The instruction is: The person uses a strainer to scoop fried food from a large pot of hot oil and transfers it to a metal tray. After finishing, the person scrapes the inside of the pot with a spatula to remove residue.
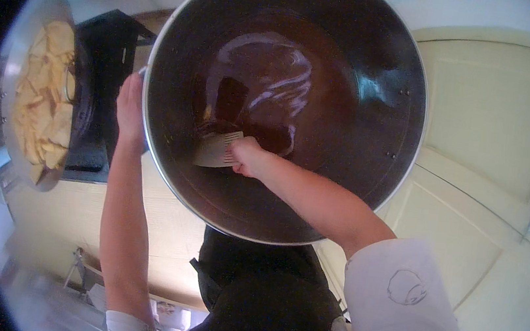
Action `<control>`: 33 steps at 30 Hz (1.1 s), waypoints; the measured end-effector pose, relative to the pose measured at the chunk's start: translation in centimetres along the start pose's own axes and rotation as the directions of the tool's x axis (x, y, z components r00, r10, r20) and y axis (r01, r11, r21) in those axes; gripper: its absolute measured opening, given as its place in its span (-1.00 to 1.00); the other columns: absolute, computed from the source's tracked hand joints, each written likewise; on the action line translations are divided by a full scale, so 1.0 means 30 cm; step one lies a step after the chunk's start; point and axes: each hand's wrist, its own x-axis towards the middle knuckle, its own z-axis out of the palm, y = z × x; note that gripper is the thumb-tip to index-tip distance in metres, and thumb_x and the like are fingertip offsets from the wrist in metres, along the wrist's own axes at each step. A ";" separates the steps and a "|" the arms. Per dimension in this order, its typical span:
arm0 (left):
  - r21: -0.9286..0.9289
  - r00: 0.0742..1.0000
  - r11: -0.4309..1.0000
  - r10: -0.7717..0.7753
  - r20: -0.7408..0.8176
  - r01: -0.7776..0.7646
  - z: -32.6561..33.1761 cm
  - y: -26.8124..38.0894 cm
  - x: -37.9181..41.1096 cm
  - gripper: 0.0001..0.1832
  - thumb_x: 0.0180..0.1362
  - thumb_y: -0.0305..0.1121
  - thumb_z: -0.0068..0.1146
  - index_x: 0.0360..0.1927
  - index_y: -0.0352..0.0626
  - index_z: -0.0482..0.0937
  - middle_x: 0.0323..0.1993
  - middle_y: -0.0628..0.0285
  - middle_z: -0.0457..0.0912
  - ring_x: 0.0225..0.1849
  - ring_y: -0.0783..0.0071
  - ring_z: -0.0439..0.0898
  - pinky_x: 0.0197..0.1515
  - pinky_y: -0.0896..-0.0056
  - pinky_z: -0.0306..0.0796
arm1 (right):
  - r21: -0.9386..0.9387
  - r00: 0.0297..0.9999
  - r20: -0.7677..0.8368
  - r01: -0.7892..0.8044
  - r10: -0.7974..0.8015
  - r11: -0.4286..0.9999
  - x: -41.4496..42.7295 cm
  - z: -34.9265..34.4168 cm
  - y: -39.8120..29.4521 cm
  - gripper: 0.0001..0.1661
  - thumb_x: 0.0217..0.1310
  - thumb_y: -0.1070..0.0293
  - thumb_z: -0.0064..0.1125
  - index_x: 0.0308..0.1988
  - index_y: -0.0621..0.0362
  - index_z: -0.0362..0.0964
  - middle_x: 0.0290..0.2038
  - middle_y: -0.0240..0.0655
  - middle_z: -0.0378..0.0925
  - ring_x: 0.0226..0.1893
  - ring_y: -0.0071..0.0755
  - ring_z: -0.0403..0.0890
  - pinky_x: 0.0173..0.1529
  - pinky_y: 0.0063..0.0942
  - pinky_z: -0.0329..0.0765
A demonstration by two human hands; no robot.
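Observation:
A large round metal pot (372, 144) fills the middle of the view, with a glossy dark brown liquid (275, 82) at its bottom. My right hand (245, 155) reaches into it, closed around a pale flat scraper (214, 152) with a ridged grip. The scraper's broad end rests near the pot's inner wall at lower left. At the pot's left outer side, my left hand (130, 104) is by the rim, seemingly on a handle; its fingers are partly hidden, so its grip is unclear.
Left of the pot stands a black stove or similar appliance (110, 52). A wide metal pan (48, 181) heaped with pale yellow cut pieces (46, 104) is at the far left. Cream panelled doors (488, 108) are on the right. A ladder-like metal frame stands at lower left.

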 end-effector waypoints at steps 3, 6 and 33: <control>0.055 1.000 0.998 0.002 -0.011 -0.002 0.009 0.014 -0.008 -0.54 0.32 0.03 -0.30 -0.12 -0.16 0.45 -0.31 0.21 0.47 -0.25 0.45 0.47 -0.11 0.34 0.36 | 0.205 0.999 0.003 0.036 -0.038 0.978 0.038 0.069 -0.021 -0.94 0.11 0.55 -0.09 -0.42 0.15 0.26 -0.55 -0.36 0.30 -0.61 -0.50 0.27 -0.61 -0.50 0.03; -0.021 1.000 1.000 -0.015 0.006 0.015 0.009 -0.023 0.001 -0.56 0.33 -0.01 -0.29 -0.12 -0.17 0.44 -0.33 0.23 0.47 -0.28 0.46 0.47 -0.14 0.38 0.36 | 0.282 0.997 0.030 0.062 -0.074 0.957 0.070 0.117 -0.060 -0.94 0.13 0.55 -0.13 -0.37 0.15 0.27 -0.53 -0.35 0.31 -0.60 -0.49 0.28 -0.61 -0.52 0.02; -0.187 0.992 0.978 -0.073 0.101 0.091 0.005 -0.014 0.017 -0.61 0.35 -0.10 -0.30 -0.19 -0.21 0.45 -0.33 0.23 0.48 -0.30 0.49 0.46 -0.17 0.43 0.36 | 0.992 0.954 -0.030 -0.008 -0.297 -0.126 0.252 0.179 -0.756 -0.81 0.20 0.30 -0.18 -0.20 0.04 0.30 -0.35 -0.39 0.33 -0.58 -0.49 0.24 -0.58 -0.61 0.21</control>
